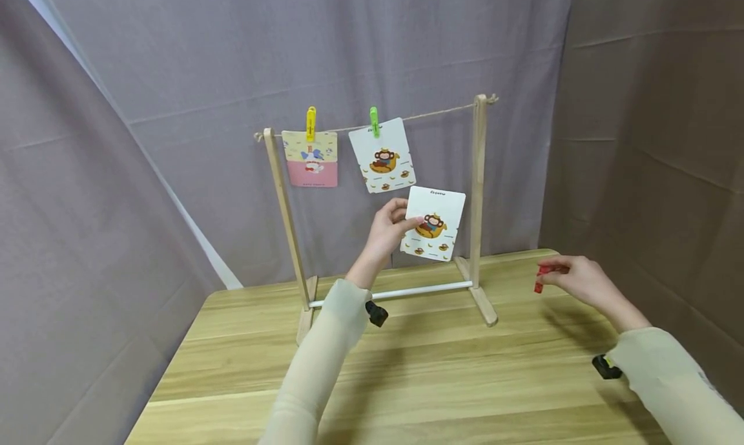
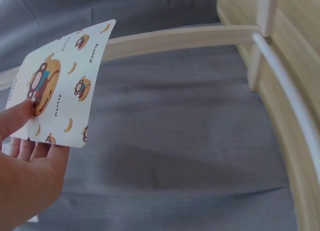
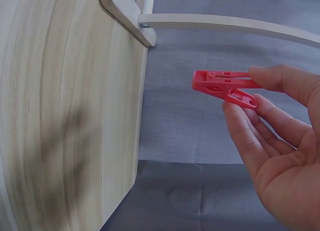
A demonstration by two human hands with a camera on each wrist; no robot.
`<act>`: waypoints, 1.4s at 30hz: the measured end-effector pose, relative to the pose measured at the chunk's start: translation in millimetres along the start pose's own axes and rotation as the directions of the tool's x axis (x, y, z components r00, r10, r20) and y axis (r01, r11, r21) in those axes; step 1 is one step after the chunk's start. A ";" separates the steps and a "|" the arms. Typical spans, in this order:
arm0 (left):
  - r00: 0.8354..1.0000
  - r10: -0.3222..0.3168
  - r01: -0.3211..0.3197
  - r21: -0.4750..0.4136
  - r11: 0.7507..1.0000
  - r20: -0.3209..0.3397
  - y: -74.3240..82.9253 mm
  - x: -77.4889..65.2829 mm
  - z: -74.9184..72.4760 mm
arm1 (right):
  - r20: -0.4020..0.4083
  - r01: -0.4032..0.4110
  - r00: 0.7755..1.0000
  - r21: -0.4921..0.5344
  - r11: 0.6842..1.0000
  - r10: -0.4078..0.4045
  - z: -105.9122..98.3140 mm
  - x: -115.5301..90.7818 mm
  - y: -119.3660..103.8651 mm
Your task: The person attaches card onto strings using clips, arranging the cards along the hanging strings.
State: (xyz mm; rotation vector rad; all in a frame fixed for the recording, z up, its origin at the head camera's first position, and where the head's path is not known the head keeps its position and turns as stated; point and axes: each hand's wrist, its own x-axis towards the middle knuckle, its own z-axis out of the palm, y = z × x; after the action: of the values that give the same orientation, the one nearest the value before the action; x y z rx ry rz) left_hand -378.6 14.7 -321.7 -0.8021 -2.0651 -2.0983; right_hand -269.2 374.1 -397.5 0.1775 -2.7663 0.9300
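Observation:
My left hand (image 1: 388, 230) pinches a white card (image 1: 434, 203) with a monkey and banana print by its left edge, thumb across the front. The card is upright below the string (image 1: 442, 112), right of the hung monkey card (image 1: 383, 144). In the left wrist view the thumb presses the printed side of the card (image 2: 70, 86), with the fingers behind it. My right hand (image 1: 581, 279) holds a red clothespin (image 1: 539, 279) above the table's right side. In the right wrist view, thumb and fingertips pinch the handle end of the clothespin (image 3: 215, 83).
A wooden frame with two posts (image 1: 478, 193) and a white lower bar (image 1: 424, 290) stands on the wooden table (image 1: 442, 374). A yellow clothespin (image 1: 310, 123) holds a pink and yellow card (image 1: 314, 174); a green clothespin (image 1: 374, 122) holds the hung monkey card. Grey curtains (image 1: 221, 57) surround the table.

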 end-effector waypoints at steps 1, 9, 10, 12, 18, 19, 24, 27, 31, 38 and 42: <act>1.000 0.006 -0.006 -0.006 1.000 0.000 2.4 1.7 2.5 | -0.001 0.000 1.000 -0.005 1.000 0.000 0.4 0.1 0.1; 0.997 0.068 -0.068 -0.012 0.998 -0.019 30.9 12.8 15.3 | 0.006 0.000 1.000 -0.005 1.000 0.000 -0.8 1.9 -4.6; 0.997 0.072 -0.073 -0.019 0.997 -0.014 34.6 14.1 16.2 | 0.006 0.001 1.000 -0.006 1.000 -0.001 -0.9 1.7 -5.3; 0.996 0.084 -0.084 -0.034 0.996 -0.002 42.2 17.1 17.4 | 0.003 0.000 1.000 -0.010 1.000 0.001 -0.7 0.8 -6.1; 0.996 0.092 -0.093 -0.083 0.992 -0.022 62.0 28.1 21.8 | 0.001 0.000 1.000 0.003 1.000 0.000 0.3 0.6 -4.5; 0.995 0.091 -0.093 -0.085 0.992 -0.030 64.6 29.6 22.7 | 0.002 0.000 1.000 0.006 1.000 0.000 0.3 0.5 -4.2; 0.992 0.116 -0.121 -0.091 0.988 -0.050 73.5 35.4 28.6 | 0.001 0.000 1.000 0.006 1.000 0.000 -0.6 0.4 -3.7; 0.989 0.140 -0.145 -0.109 0.983 -0.057 75.1 37.5 31.8 | 0.005 0.001 1.000 0.007 1.000 -0.001 -0.7 1.1 -3.3; 0.988 0.138 -0.146 -0.113 0.983 -0.071 73.2 40.0 35.1 | 0.008 -0.007 1.000 0.012 1.000 0.007 -0.3 1.4 -2.2; 0.991 0.097 -0.107 -0.109 0.988 -0.095 68.4 47.2 36.7 | -0.005 0.003 1.000 0.014 1.000 -0.003 -5.2 2.4 -2.1; 0.991 0.080 -0.095 -0.141 0.985 -0.109 68.1 50.0 37.1 | -0.009 -0.001 1.000 0.002 1.000 0.001 -11.1 3.8 -4.1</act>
State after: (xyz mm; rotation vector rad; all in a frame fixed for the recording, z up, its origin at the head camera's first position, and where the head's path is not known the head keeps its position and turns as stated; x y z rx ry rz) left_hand -382.0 59.2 -240.9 -0.7700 -1.8089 -2.2132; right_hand -270.3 377.4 -385.6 0.1710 -2.7572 0.9319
